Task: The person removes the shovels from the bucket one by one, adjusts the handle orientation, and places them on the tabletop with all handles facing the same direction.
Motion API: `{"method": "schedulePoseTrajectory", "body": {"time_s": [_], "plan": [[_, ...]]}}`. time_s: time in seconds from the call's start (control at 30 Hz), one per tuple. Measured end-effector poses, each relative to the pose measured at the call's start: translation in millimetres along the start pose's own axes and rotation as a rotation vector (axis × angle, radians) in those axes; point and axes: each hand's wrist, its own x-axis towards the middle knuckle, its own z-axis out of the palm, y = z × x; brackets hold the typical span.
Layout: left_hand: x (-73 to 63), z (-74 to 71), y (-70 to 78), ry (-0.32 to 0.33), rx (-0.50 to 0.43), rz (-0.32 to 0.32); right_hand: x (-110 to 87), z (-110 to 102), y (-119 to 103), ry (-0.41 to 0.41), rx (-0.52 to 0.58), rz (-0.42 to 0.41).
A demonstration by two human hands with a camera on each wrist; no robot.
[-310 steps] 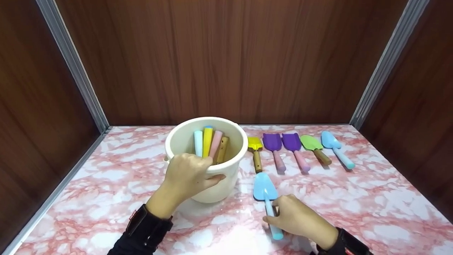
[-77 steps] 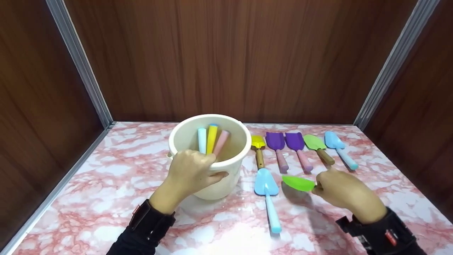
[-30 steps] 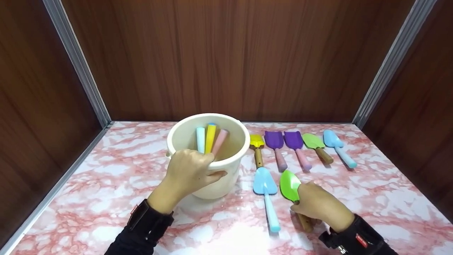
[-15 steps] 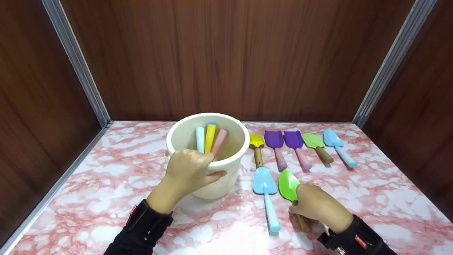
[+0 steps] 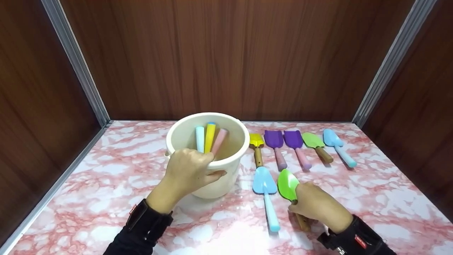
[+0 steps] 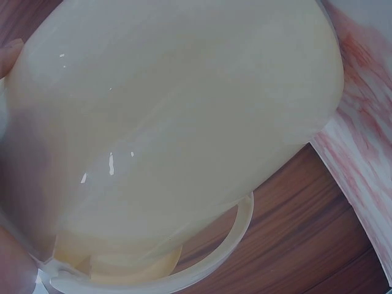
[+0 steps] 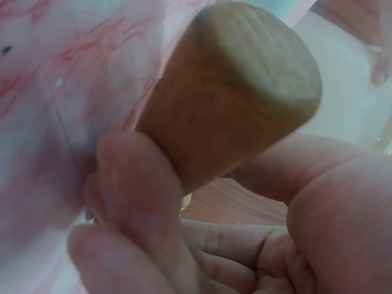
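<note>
My left hand grips the near rim of a white bucket, fingers over the edge and thumb outside. In the left wrist view the bucket's wall fills most of the picture. Inside stand a pale blue handle, a yellow handle and a pink handle. To the bucket's right, my right hand holds a bright green trowel low at the table, blade pointing away. Its wooden handle sits between thumb and fingers in the right wrist view. Left of it lies a light blue trowel.
A back row on the marbled table holds a yellow shovel, two purple shovels with pink handles, one purple shovel beside the other, a green trowel and a blue trowel. Wooden panels enclose the table.
My right hand has let go of the light blue trowel. The wooden handle has left the bucket, and the green trowel has come down beside the blue one. Lately both hands barely move.
</note>
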Motion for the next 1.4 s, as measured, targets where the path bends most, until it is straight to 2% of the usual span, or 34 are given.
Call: {"method": "schedulePoseTrajectory", "body": {"time_s": [0.2, 0.43, 0.73, 0.97, 1.07, 1.17, 1.27, 1.4], "plan": [[0.5, 0.4, -0.2, 0.008, 0.022, 0.010, -1.4, -0.6, 0.5, 0.032, -0.016, -0.048], [0.3, 0.7, 0.1, 0.009, 0.021, 0.011, -3.1, -1.0, -0.5, -0.014, 0.035, 0.006], [0.1, 1.6, 0.6, 0.003, 0.017, 0.005, -2.8, -1.5, 0.5, -0.032, 0.024, 0.021], [-0.5, 1.8, 0.4, 0.000, 0.020, 0.005, -3.1, -11.4, 2.9, -0.022, 0.019, 0.017], [-0.5, 1.8, 0.2, 0.000, 0.017, 0.007, -4.7, -22.0, 4.9, -0.001, -0.011, 0.054], [-0.5, 1.8, 0.0, 0.004, 0.010, 0.009, -6.3, -36.1, 9.0, 0.040, -0.090, 0.049], [-0.3, 1.4, 0.0, 0.005, 0.008, 0.009, -8.0, -49.1, 13.3, 0.109, -0.152, 0.010], [-0.3, 0.3, -0.7, -0.001, 0.012, 0.008, -11.0, -59.6, 15.1, 0.244, -0.191, -0.061]]}}
